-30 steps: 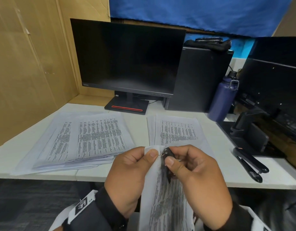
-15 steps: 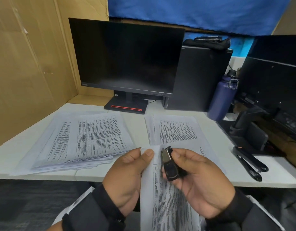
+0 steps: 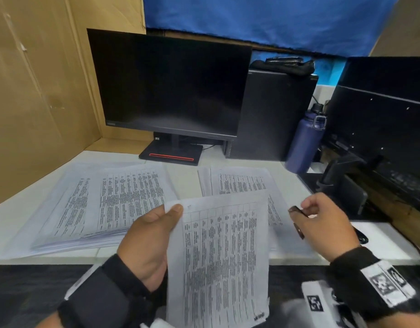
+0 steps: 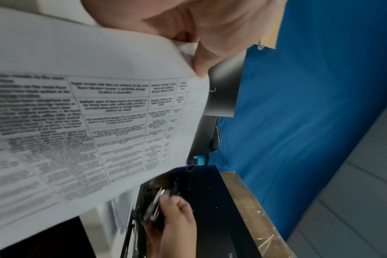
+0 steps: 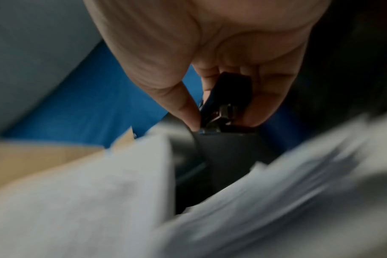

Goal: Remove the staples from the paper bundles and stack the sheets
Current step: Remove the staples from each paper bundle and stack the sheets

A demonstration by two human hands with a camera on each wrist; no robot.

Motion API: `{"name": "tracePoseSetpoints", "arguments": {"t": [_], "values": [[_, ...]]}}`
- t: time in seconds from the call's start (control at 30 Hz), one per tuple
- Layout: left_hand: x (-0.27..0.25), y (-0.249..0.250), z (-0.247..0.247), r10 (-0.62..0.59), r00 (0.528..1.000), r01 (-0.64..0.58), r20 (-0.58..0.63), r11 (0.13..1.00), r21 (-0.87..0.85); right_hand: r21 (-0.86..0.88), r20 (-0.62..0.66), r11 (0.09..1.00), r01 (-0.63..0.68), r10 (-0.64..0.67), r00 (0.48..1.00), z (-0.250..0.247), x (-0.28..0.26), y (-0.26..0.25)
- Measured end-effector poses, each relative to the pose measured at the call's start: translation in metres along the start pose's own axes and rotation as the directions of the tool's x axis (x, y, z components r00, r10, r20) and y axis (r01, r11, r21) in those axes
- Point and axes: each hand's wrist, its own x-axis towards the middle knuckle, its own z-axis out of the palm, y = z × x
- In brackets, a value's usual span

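My left hand (image 3: 154,233) pinches the top left corner of a printed paper bundle (image 3: 223,256), held up in front of the desk edge. In the left wrist view a bent staple (image 4: 212,89) sticks out at the bundle's (image 4: 88,122) corner, just below my thumb. My right hand (image 3: 322,223) is off to the right of the bundle and grips a small black staple remover (image 3: 296,210), which shows between thumb and fingers in the right wrist view (image 5: 227,103). On the white desk lie a thick spread pile of sheets (image 3: 105,204) at the left and a smaller pile (image 3: 239,183) in the middle.
A dark monitor (image 3: 171,84) stands at the back, a black computer case (image 3: 273,114) and a purple bottle (image 3: 306,140) to its right. A second monitor (image 3: 381,110) on its stand fills the right side. A cardboard wall (image 3: 38,91) closes the left.
My right hand has pulled the staple remover away from the bundle's corner and swung out to the right. The bundle, folded narrow before, now hangs open and flat in my left hand.
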Motion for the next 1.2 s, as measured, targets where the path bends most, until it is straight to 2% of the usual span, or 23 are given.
{"name": "tracePoseSetpoints", "arguments": {"t": [0.03,0.1,0.23,0.33,0.43,0.53,0.57,0.63,0.7,0.8,0.9,1.1,1.2], "values": [[0.0,0.002,0.0,0.03,1.0,-0.029,-0.009,0.999,0.03,-0.202,-0.053,0.979,-0.004,-0.007,0.999,-0.007,0.008,0.012],[-0.002,0.003,0.002,0.076,0.997,-0.075,-0.011,0.993,0.091,-0.392,-0.07,0.919,-0.04,0.014,0.997,-0.013,0.02,0.036],[-0.009,0.003,0.008,0.076,0.997,-0.077,0.017,0.984,0.158,-0.439,0.032,0.895,-0.076,0.1,0.994,-0.005,0.026,0.055],[-0.014,0.003,0.011,0.088,0.995,-0.097,0.054,0.975,0.199,-0.466,0.024,0.885,-0.011,0.025,0.999,-0.001,0.025,0.048],[-0.017,0.004,0.014,0.103,0.992,-0.116,0.073,0.97,0.211,-0.393,-0.059,0.906,0.16,-0.198,0.978,-0.008,0.01,0.015],[-0.023,0.002,0.018,0.134,0.985,-0.158,0.112,0.957,0.244,-0.104,0.044,0.897,0.43,-0.428,0.903,-0.006,-0.031,-0.031],[-0.025,0.0,0.019,0.161,0.978,-0.192,0.134,0.944,0.268,0.054,0.11,0.886,0.46,-0.463,0.88,-0.002,-0.047,-0.045],[-0.029,-0.002,0.021,0.205,0.96,-0.258,0.189,0.909,0.326,0.31,0.243,0.861,0.403,-0.481,0.842,0.005,-0.074,-0.066],[-0.033,-0.003,0.022,0.224,0.945,-0.301,0.239,0.882,0.362,0.407,0.319,0.852,0.33,-0.471,0.823,0.012,-0.088,-0.075],[-0.039,-0.002,0.024,0.252,0.918,-0.364,0.306,0.84,0.403,0.423,0.292,0.848,0.319,-0.461,0.838,0.021,-0.094,-0.073],[-0.042,-0.002,0.025,0.272,0.909,-0.391,0.317,0.82,0.418,0.411,0.253,0.836,0.364,-0.489,0.835,0.026,-0.096,-0.069],[-0.039,-0.002,0.024,0.254,0.924,-0.352,0.287,0.86,0.371,0.328,0.11,0.75,0.575,-0.635,0.765,0.026,-0.094,-0.065],[-0.038,-0.003,0.024,0.247,0.928,-0.342,0.28,0.864,0.369,0.31,0.069,0.725,0.616,-0.663,0.746,0.027,-0.092,-0.063]]}}
